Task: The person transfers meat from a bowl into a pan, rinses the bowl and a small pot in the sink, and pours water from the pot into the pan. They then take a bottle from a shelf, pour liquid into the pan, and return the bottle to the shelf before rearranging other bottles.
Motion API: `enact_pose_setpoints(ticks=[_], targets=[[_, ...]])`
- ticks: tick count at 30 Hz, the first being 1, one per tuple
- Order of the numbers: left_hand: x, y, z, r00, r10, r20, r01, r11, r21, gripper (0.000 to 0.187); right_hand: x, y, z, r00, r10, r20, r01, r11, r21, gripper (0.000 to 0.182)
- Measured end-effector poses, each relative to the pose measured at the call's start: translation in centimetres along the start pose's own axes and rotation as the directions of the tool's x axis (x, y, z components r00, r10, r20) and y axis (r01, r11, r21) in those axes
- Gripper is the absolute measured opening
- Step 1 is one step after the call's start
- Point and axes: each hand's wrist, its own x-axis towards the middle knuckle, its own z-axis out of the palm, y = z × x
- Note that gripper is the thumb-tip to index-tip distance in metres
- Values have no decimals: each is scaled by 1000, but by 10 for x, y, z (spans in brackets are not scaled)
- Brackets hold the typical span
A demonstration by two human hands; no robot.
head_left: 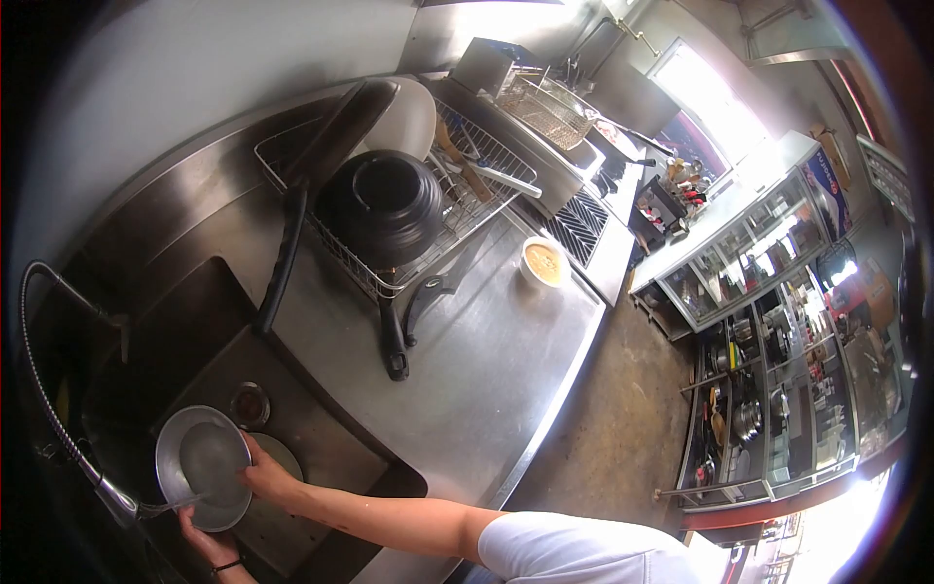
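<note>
My right hand [268, 475] grips the right rim of a round metal bowl [173, 450], held tilted over the sink [216, 375]. At the bowl's lower edge is my left hand [207, 541], with a dark band on the wrist, its fingers partly hidden beneath the bowl. Cloudy water lies in the bowl. From the spray faucet [119, 500] on the left, a stream of water runs towards the bowl's rim. Behind my right hand, a round plate or lid [282, 456] shows partly in the sink, near the drain [250, 405].
A wire dish rack [457, 229] holds a black pot [384, 200], pans and utensils, some handles jutting over the metal counter [467, 375]. A white bowl of orange-yellow food [544, 262] stands near the counter's edge. Shelves [759, 389] stand across the floor at right.
</note>
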Motion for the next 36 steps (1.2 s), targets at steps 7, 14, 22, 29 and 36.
enact_pose_setpoints(ticks=[7,14,22,29,36], targets=[[-4,2,7,999,-20,-30,20,1000,-1,36,1,3,0,1000,3,-9,-3,1000,-7,71],[-5,2,8,999,-8,-42,8,1000,8,35,-4,-4,-1,999,39,6,-39,999,-28,70],[0,-1,0,1000,27,-5,-27,1000,15,39,-2,-1,1,1000,19,-13,-19,1000,2,70],[-9,3,9,999,2,-47,-1,1000,19,40,-2,1,2,1000,-6,-16,6,1000,-2,72],[-10,-1,4,995,16,-98,-8,996,88,29,11,21,-7,998,-49,-46,49,999,-2,66]])
